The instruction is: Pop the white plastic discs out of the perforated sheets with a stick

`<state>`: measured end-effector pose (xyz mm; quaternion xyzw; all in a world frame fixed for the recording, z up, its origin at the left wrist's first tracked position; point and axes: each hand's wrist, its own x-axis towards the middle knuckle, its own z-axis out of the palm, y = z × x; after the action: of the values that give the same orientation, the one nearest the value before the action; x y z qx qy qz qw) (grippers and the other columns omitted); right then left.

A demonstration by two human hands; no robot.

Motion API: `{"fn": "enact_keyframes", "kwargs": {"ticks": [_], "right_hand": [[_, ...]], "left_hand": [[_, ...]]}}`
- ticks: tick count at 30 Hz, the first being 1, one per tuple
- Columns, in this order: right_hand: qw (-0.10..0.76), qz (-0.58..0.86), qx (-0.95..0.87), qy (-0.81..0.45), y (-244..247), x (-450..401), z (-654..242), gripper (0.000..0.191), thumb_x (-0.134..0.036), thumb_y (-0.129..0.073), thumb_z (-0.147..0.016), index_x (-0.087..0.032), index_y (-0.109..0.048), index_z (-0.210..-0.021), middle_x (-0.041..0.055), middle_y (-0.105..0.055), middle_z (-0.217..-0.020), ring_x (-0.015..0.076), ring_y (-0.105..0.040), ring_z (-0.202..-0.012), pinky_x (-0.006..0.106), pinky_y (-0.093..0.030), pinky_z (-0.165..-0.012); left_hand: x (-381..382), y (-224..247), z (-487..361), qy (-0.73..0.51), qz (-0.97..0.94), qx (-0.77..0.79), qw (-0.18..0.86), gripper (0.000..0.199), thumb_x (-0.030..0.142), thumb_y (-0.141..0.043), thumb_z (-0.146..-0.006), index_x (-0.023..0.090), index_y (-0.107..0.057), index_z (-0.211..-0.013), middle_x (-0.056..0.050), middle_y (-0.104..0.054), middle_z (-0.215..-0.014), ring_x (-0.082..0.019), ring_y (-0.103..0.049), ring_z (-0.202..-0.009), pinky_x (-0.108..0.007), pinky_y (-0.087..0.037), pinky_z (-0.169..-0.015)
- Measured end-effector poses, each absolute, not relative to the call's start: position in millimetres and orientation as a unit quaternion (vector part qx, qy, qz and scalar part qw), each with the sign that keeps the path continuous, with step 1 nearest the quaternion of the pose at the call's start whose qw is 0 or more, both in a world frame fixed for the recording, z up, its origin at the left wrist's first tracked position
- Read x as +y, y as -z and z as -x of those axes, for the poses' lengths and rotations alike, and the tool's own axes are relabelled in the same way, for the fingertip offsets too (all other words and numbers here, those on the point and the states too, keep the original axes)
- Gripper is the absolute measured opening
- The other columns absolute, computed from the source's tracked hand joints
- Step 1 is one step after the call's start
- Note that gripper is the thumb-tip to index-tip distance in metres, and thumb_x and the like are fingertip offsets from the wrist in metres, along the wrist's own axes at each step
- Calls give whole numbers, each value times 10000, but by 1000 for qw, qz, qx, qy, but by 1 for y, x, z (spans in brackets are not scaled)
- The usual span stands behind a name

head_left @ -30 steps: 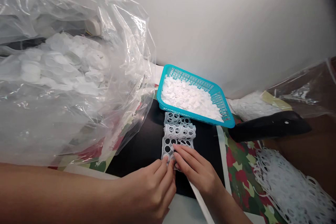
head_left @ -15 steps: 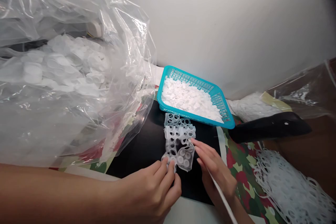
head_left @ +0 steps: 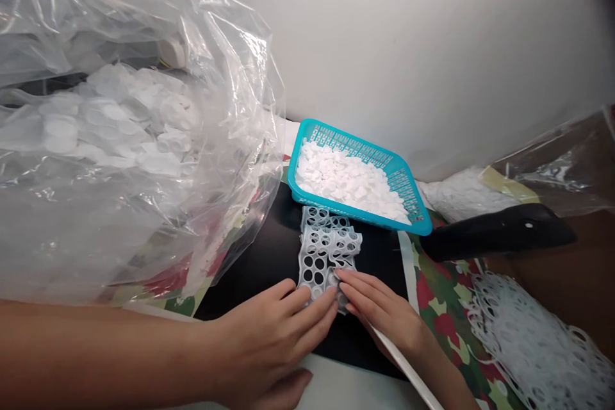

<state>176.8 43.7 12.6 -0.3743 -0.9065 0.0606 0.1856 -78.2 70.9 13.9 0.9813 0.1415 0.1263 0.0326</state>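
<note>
A translucent soft-plastic sheet with rows of round holes (head_left: 314, 262) lies on a black mat (head_left: 250, 275). Several pale round pieces sit in the holes at its near end. My left hand (head_left: 283, 333) rests over that end, fingers stretched and apart, fingertips touching the sheet. From the right, my right hand (head_left: 384, 311) has its fingers together, pinching the sheet's right part; its thumb is hidden. A thin white strip (head_left: 403, 362) runs from beneath my right hand toward the bottom edge; I cannot tell whether it is held.
Behind the sheet stands a turquoise basket (head_left: 418, 227) of small white pieces. A large clear bag (head_left: 230, 96) with translucent pieces fills the left. At right are a black handle-like object (head_left: 504, 230), a heap of perforated plastic (head_left: 538, 339) and another bag (head_left: 461, 195).
My left hand has let its grip loosen and spread its fingers. My right hand has moved left and nearer, and the sheet's right flap now lies flatter beside the left part.
</note>
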Motion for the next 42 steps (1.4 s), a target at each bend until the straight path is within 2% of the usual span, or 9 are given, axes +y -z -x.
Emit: {"fn": "enact_keyframes", "kwargs": {"ticks": [3, 7, 14, 24, 29, 34, 38, 42], "right_hand": [[202, 365, -906, -73, -15, 47, -175, 344, -68, -495, -938, -137, -563, -1268, 134, -644, -1257, 195, -574, -1226, 309, -525, -1011], [209, 358, -905, -94, -19, 50, -175, 276, -103, -489, -948, -133, -600, -1199, 141, -650, -1247, 192, -569, -1234, 302, -510, -1024], [194, 359, -906, -107, -17, 48, -180, 292, -137, -479, -960, -165, -584, -1232, 123, -622, -1297, 197, -537, -1270, 321, -502, -1032], [186, 362, -910, -84, -12, 46, -180, 294, -143, -478, -969, -165, -583, -1243, 112, -630, -1288, 175, -543, -1263, 291, -485, -1044], [159, 369, -915, -43, -9, 39, -175, 425, -59, -521, -931, -155, -508, -1345, 145, -566, -1362, 227, -486, -1317, 349, -495, -1052], [193, 394, -899, -16, -4, 38, -168, 515, -34, -484, -937, -164, -412, -1430, 150, -573, -1351, 243, -497, -1306, 371, -522, -1031], [224, 433, -873, -22, -5, 41, -169, 520, -39, -447, -948, -191, -400, -1443, 141, -544, -1381, 254, -526, -1279, 396, -542, -1001], [310, 472, -823, 58, -17, 42, -174, 524, -44, -484, -926, -255, -453, -1405, 80, -610, -1318, 243, -637, -1145, 388, -585, -917]], "left_hand": [[72, -11, 79, -130, -980, 144, 50, 597, 421, -444, -899, 39, -478, -1357, -147, -480, -1414, -259, -521, -1043, -371, -412, -856], [73, -10, 80, -139, -979, 141, 55, 572, 414, -444, -903, 48, -498, -1339, -137, -494, -1404, -255, -514, -1053, -368, -392, -869], [73, -9, 79, -138, -979, 142, 45, 572, 421, -439, -903, 49, -502, -1333, -135, -492, -1404, -257, -508, -1048, -367, -386, -853], [76, -13, 80, -130, -981, 135, 57, 588, 437, -466, -895, 60, -492, -1346, -130, -490, -1403, -239, -506, -1012, -346, -381, -838], [76, -13, 79, -139, -981, 122, 61, 585, 429, -480, -884, 46, -506, -1326, -146, -525, -1357, -246, -510, -1018, -346, -385, -843], [78, -15, 78, -132, -983, 112, 55, 583, 417, -454, -894, 32, -499, -1328, -158, -512, -1370, -248, -508, -1043, -346, -380, -858], [78, -15, 79, -135, -984, 105, 52, 570, 410, -448, -896, 33, -509, -1320, -154, -515, -1370, -243, -508, -1032, -343, -377, -856], [76, -14, 80, -137, -983, 107, 55, 572, 418, -452, -896, 35, -514, -1316, -152, -519, -1370, -239, -515, -1012, -342, -383, -861]]}}
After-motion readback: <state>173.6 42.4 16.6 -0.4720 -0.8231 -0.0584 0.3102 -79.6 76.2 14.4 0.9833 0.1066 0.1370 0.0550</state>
